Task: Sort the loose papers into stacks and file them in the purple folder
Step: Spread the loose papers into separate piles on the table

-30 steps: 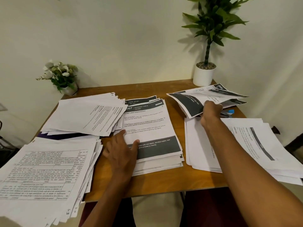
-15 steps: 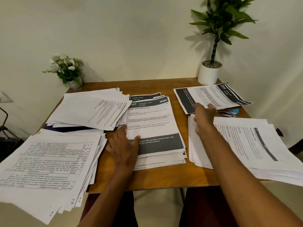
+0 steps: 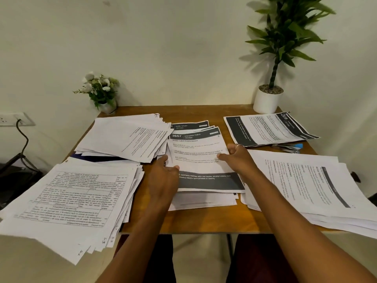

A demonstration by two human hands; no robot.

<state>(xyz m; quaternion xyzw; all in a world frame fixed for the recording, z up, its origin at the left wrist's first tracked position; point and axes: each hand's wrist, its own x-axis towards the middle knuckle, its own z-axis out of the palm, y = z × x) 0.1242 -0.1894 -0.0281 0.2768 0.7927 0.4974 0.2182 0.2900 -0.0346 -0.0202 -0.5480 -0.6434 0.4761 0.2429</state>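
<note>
Ring [image 3: 240, 145] on right hand [image 3: 238, 160], maroon trousers [image 3: 263, 260]

Middle stack's top sheet [image 3: 195, 152]: "3667 DRESSING TABLE" (header); behind it, "DESK / STUDY"

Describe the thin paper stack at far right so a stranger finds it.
Find the white pot with the tall plant. The thin stack lies just before it. It alone has a broad dark band along its left edge.

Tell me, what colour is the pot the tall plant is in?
The plant pot is plain white, clearest in the head view.
</note>
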